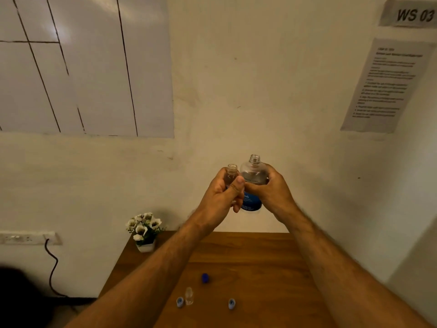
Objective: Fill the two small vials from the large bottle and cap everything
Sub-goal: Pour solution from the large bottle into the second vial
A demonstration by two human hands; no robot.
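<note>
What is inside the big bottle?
The large bottle in the right hand looks clear and uncapped; any liquid is hard to tell. Fingers and the blue label hide its lower part.

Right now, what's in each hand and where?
Left hand grips a small vial round its body; right hand grips the large bottle round its middle.

You see a dim, warm, yellowish scene. Up and left of your left hand (222,195), glare spreads in a soft white patch over the glossy wall sheet (82,65). Far up and right of your right hand (272,190), the printed notice (385,84) is too blurred to read, and the wide lens bends it and the wall lines toward the edges. Shadow darkens the wall right of that hand, and the bottom-left corner goes black.
</note>
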